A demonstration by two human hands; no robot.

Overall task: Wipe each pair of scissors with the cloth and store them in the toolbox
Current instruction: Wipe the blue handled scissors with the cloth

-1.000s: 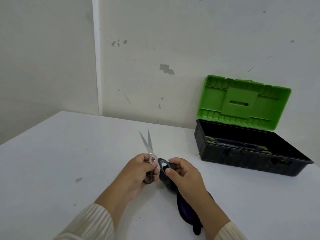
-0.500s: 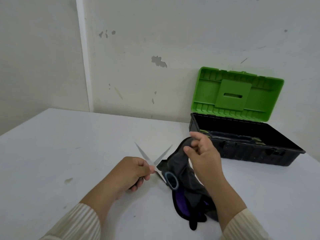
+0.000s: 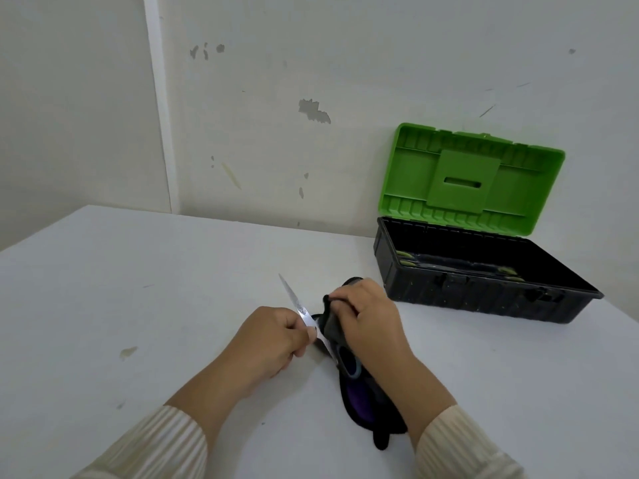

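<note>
Grips the scissors [image 3: 293,300] in the left hand [image 3: 273,337], fingers [image 3: 299,328] clenched near the pivot, one bare blade slanting up and away over the white counter [image 3: 138,305]. Clutches a bunched dark cloth [image 3: 359,409] in the right hand [image 3: 371,326], pressed against the scissors just beside that blade, the cloth's tail trailing on the counter. Farther right, well apart: the black toolbox [image 3: 484,292], green lid [image 3: 473,178] open against the wall.

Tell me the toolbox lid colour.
Bright green lid, standing open above the black toolbox base; the head view, the only one, shows it clearly.
</note>
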